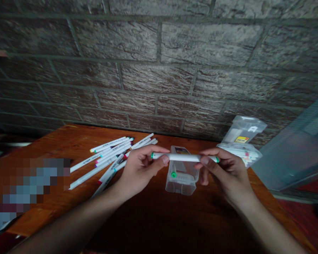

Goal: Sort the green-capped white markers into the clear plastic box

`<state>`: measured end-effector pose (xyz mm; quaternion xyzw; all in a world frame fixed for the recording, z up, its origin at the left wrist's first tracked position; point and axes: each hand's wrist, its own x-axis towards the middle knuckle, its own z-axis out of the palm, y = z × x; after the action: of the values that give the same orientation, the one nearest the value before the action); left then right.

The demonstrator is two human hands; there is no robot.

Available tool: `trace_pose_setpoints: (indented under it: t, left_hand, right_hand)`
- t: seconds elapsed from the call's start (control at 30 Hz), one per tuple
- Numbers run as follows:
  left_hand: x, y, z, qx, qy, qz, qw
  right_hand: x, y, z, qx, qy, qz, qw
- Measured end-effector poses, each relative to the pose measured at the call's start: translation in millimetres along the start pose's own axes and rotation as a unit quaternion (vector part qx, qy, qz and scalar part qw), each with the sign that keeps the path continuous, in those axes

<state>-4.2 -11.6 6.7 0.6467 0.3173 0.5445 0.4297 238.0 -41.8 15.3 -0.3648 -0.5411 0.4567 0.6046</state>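
1. Head view: a white marker [184, 157] with green ends is held level between both hands, across the line of sight to a clear case [180, 187] on the wooden table [76, 141].
2. Its left part is pinched between thumb and fingers of the left hand [137, 169], which is closed to the marker's thickness.
3. Its right part is gripped likewise by the right hand [225, 169]; the lower fingers are curled loosely, and nothing else is seen in either hand.
4. One green round end [173, 174] is seen within the clear case, probably another marker's; the rest of the interior is partly hidden.
5. Little appears to be done with this set: many loose markers [115, 150] are left spread on the table to the left, partly hidden by the left hand.
6. Markers are also contained in a second case [241, 146] at the right.
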Motion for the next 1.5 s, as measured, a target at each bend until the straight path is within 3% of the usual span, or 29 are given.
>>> trace_pose_setpoints:
  t: [0.43, 1.5]
  left_hand:
    - [-1.6, -4.2, -2.5, -0.059, -0.005, -0.039, 0.997]
    - [1.1, -5.1, -1.5, -0.197, -0.006, -0.058, 0.979]
  right_hand:
    - [1.4, -3.4, 1.0, 0.028, 0.009, 0.028, 0.999]
    - [4.0, -8.7, 0.5, 0.105, 0.014, 0.069, 0.992]
